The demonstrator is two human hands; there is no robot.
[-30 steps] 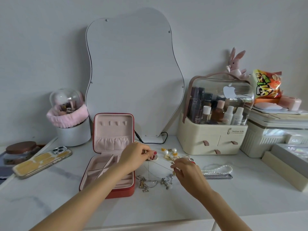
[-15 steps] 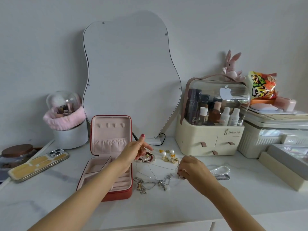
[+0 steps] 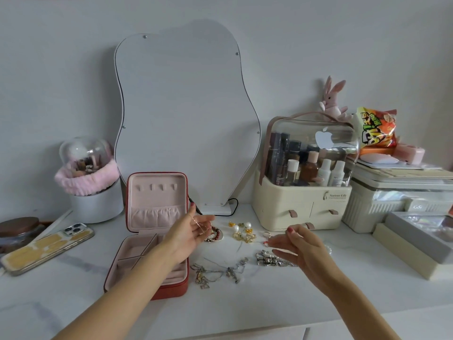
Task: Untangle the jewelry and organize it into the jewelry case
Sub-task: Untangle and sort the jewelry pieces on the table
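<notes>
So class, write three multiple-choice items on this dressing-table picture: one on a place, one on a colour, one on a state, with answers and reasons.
1. Where does the phone lie?
A. left of the jewelry case
B. on the cosmetics organizer
C. inside the case

2. What colour is the case's outside?
A. blue
B. red
C. black

3. How is the case's lid?
A. zipped shut
B. taken off
C. open, standing upright

Answers: 1 A, the phone rests on the table beyond the case's left wall. 2 B, its outer edge shows red around pink lining. 3 C, the lid's hooks and pocket face the camera.

Jewelry case (image 3: 157, 209) left of chains (image 3: 220, 271); earrings (image 3: 241, 230) behind.
</notes>
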